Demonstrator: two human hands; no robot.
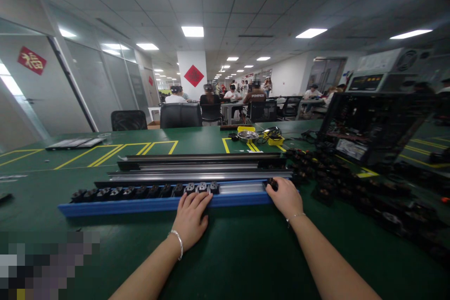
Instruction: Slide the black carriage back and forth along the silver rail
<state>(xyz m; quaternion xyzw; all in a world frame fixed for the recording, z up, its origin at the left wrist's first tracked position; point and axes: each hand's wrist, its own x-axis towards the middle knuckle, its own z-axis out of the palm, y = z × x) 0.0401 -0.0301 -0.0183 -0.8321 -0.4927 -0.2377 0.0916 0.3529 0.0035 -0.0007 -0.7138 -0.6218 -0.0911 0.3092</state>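
Right hand (286, 199) is closed with its fingertips on a black socket module (271, 184), at the right end of the blue channel (123, 209) in the middle of the frame. Left hand (191, 218) has its fingers stretched out and laid over the channel's near edge, by the last pieces of a row of socket modules (141, 191). This channel lies on a green table (239, 253), marked with yellow tape (105, 154). Behind it are metal rails (200, 176); at the right, many loose black parts (323, 194) are spread near an open computer case (351, 150). Farther up, the room shows black chairs (181, 115), seated people (255, 96), a red diamond decoration (194, 76) on a white pillar (186, 58), glass partitions (86, 79) at the left, and lit ceiling panels (192, 32).
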